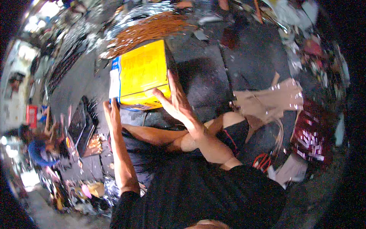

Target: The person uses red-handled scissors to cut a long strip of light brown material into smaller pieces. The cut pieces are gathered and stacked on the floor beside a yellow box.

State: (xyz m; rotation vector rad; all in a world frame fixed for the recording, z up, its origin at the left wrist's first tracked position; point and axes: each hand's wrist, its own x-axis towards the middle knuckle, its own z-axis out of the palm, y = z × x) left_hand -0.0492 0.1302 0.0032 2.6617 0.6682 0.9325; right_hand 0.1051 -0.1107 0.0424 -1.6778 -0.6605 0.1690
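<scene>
A yellow cardboard box point(143, 68) with a blue and white edge is held up in front of my crossed legs, tilted. My left hand point(112, 108) grips its near left corner, the fingers partly hidden by the box. On the near right corner, my right hand point(173, 97) has its thumb pressed on the near edge while its other fingers reach up the right side. What the box contains is hidden.
Bundles of copper-coloured rods or wires point(148, 28) lie beyond the box. Flattened brown cardboard point(267, 99), a dark red glossy item point(310, 133) and an orange-red coil point(262, 162) are at the right. At the left are a black tray-like object point(82, 126) and another person point(40, 152).
</scene>
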